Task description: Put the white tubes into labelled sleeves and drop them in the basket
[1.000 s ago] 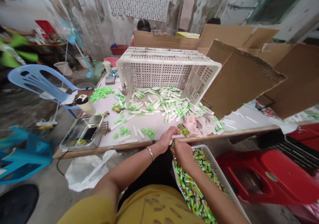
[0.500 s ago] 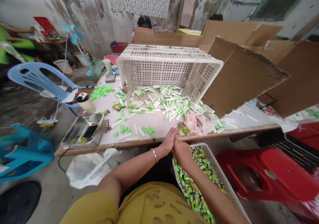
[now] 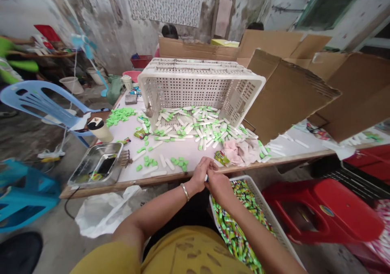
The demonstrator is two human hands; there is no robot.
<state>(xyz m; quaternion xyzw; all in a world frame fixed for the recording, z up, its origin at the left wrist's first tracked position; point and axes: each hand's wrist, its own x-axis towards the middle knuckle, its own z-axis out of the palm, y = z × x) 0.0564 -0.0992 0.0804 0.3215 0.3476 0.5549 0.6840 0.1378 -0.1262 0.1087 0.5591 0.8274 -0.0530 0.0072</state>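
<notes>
My left hand [image 3: 199, 174] and my right hand [image 3: 217, 184] press together just over the front edge of the white table [image 3: 179, 160]. A small white tube end [image 3: 206, 178] shows between them, and the rest of it is hidden by my fingers. Near my hands lie a pink cloth [image 3: 239, 152] and a colourful wrapped packet [image 3: 221, 158]. Loose white tubes [image 3: 198, 127] and green caps [image 3: 179, 161] are scattered across the table. A white plastic crate [image 3: 201, 87] lies on its side behind them. Below my hands, a white basket [image 3: 258, 209] holds green wrapped items [image 3: 234, 225].
A steel tray [image 3: 96, 164] and a lidded cup [image 3: 100, 130] stand at the table's left. Cardboard sheets [image 3: 286, 95] rise on the right. A red stool [image 3: 319, 209] stands to the right, a blue chair [image 3: 39, 99] to the left, and a white plastic bag [image 3: 103, 213] lies on the floor.
My hands have closed together over the table edge, and a white tube end now shows between them. The view has shifted slightly.
</notes>
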